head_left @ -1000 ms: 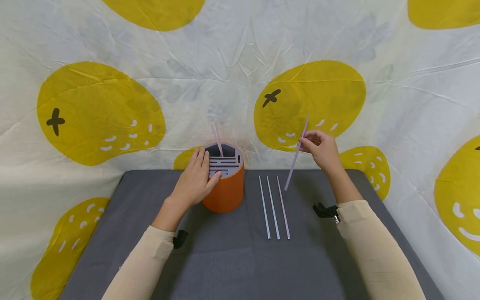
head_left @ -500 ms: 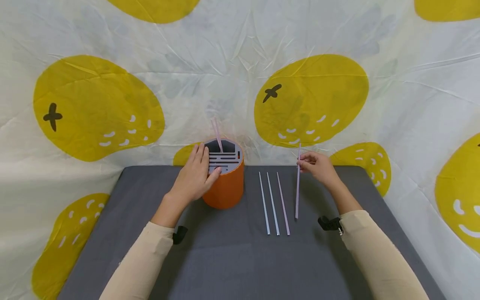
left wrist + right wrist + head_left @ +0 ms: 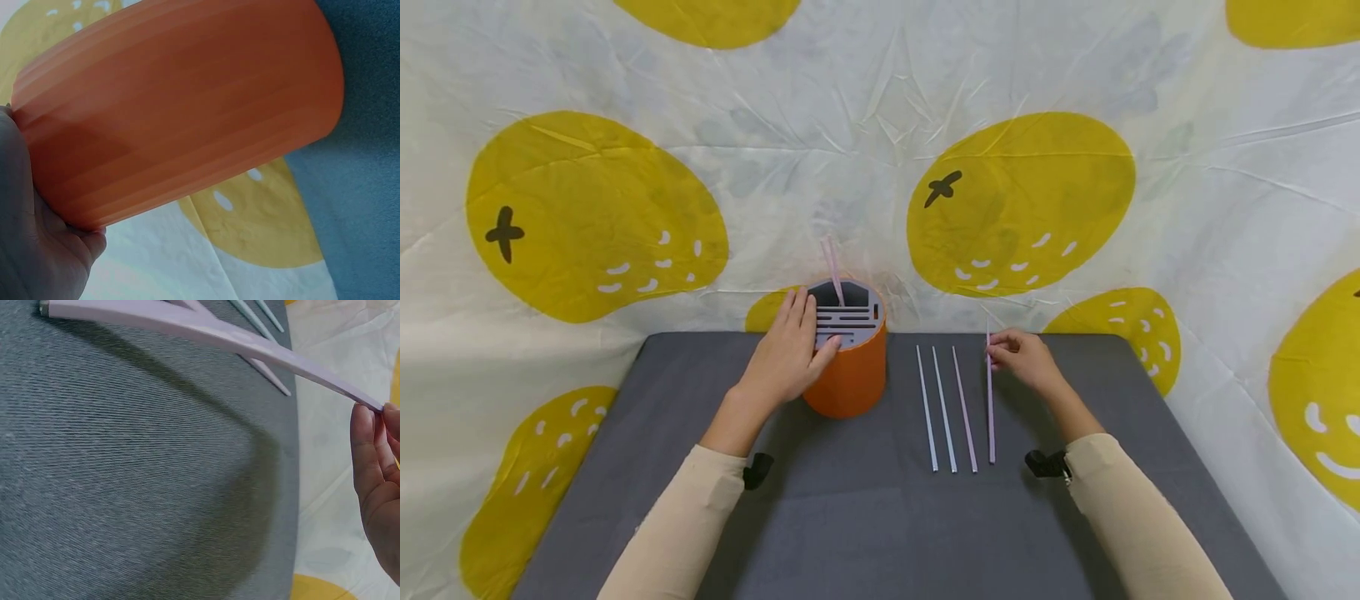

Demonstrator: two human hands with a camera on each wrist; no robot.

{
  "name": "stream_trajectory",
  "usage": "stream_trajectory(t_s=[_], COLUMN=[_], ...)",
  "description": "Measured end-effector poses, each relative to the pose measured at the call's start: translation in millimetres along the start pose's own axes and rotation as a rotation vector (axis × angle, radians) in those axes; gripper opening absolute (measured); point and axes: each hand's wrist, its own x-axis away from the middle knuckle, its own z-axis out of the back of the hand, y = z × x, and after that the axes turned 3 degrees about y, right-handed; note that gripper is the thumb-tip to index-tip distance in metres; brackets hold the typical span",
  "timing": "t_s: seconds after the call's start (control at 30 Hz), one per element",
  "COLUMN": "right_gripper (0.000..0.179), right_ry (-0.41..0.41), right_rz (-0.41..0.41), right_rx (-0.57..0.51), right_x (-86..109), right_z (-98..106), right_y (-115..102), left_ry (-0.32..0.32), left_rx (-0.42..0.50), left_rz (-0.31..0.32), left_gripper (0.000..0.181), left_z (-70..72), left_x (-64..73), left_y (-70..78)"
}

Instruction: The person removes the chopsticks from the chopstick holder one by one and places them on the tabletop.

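So the thin pale-lilac stick [image 3: 991, 408] is over the dark grey cloth-covered desk [image 3: 865, 517], pinched near its far end by the right hand [image 3: 1022, 358], just beside another lilac stick [image 3: 965, 409], with two slim pale-blue sticks [image 3: 943, 409] past that. Left hand [image 3: 781, 354] is basically straight-fingered, thumb spread, just resting on an orange cylindrical holder [image 3: 850, 383] with a grey slotted top [image 3: 862, 337].

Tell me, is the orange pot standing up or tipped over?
Standing up: in the head view, the orange pot's slotted top faces upward, its base is on the table, and the left hand touches it.
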Motion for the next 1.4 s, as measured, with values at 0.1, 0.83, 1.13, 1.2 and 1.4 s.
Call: stream_trajectory(t_s=[0.1, 0.83, 1.13, 1.2, 1.4], right_gripper=[0.027, 0.027, 0.024, 0.024, 0.022], right_ry=[0.002, -0.012, 0.023, 0.031, 0.051], right_rz=[-0.008, -0.212, -0.263, -0.269, -0.286], right_rx=[0.013, -0.029, -0.011, -0.009, 0.017], right_x=[-1.4, -11.7, -9.7, -9.9, -9.5], right_z=[-5.4, -34.2, -41.1, -41.7, -42.3], right_y=[6.0, 25.3, 28.8, 28.9, 26.0], left_ry=[0.004, 0.019, 0.008, 0.012, 0.022], left_rx=[0.001, 0.004, -0.001, 0.0, 0.002], left_rz=[0.007, -0.005, 0.0, 0.003, -0.001], left_gripper=[0.085, 0.083, 0.084, 0.084, 0.084], left_z=[0.7, 1.3, -2.0, -2.5, -2.7], left_x=[1.8, 2.4, 2.1, 2.4, 1.7], left_y=[-1.0, -1.1, 0.3, 0.3, 0.2])
